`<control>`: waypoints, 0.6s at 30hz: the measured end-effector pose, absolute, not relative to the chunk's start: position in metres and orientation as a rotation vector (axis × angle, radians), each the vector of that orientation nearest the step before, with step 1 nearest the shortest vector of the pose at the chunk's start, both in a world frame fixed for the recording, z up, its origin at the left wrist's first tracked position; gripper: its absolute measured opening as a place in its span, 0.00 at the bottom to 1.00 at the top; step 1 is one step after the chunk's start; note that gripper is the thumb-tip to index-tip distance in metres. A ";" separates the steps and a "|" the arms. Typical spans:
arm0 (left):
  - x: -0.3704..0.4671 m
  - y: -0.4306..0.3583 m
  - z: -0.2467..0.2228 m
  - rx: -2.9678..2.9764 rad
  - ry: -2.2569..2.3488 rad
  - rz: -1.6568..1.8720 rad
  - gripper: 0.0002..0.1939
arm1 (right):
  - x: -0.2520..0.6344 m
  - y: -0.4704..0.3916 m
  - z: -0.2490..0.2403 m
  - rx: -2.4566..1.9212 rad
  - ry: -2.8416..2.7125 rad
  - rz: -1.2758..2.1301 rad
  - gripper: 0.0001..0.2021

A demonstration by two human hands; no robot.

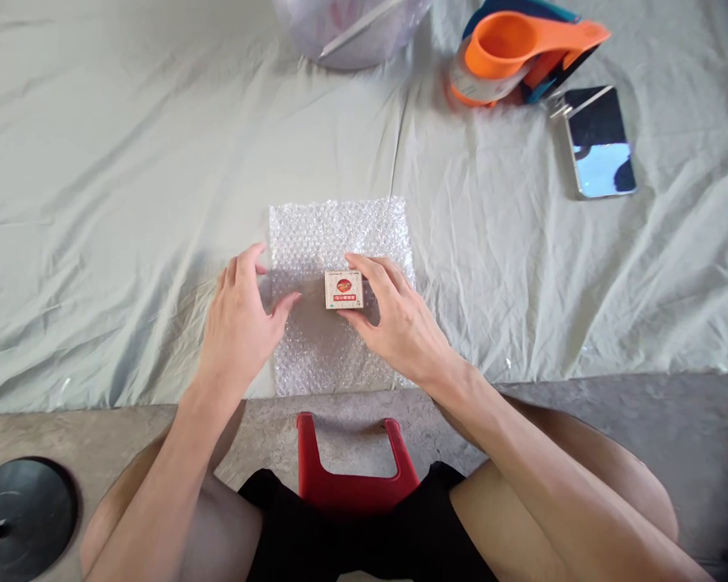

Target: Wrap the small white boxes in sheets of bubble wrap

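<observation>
Placing box (343, 291) on wrap (306, 230), I judged: right hand (404, 317) bracketed it, grip unclear; left hand (238, 317) gaped; next move wanted steadiness.

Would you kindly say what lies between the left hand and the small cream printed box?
The head view shows only clear bubble wrap between the left hand and the box.
</observation>
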State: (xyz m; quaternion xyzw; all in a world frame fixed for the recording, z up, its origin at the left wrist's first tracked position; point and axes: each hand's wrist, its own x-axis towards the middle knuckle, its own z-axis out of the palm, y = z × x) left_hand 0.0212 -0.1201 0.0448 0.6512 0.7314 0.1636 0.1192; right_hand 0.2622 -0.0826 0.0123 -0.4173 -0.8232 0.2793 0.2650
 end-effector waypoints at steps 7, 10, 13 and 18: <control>0.037 -0.120 0.039 1.641 2.181 0.511 0.36 | 0.273 -0.080 0.024 -1.243 -2.140 0.636 0.24; 0.042 -0.120 0.037 1.594 2.168 0.582 0.34 | 0.287 -0.079 0.027 -1.545 -1.998 0.463 0.20; 0.047 -0.122 0.036 1.558 2.035 0.769 0.34 | 0.296 -0.080 0.021 -1.714 -1.983 0.460 0.23; 0.051 -0.122 0.031 1.268 1.801 1.120 0.40 | 0.297 -0.077 0.011 -1.728 -1.778 0.818 0.30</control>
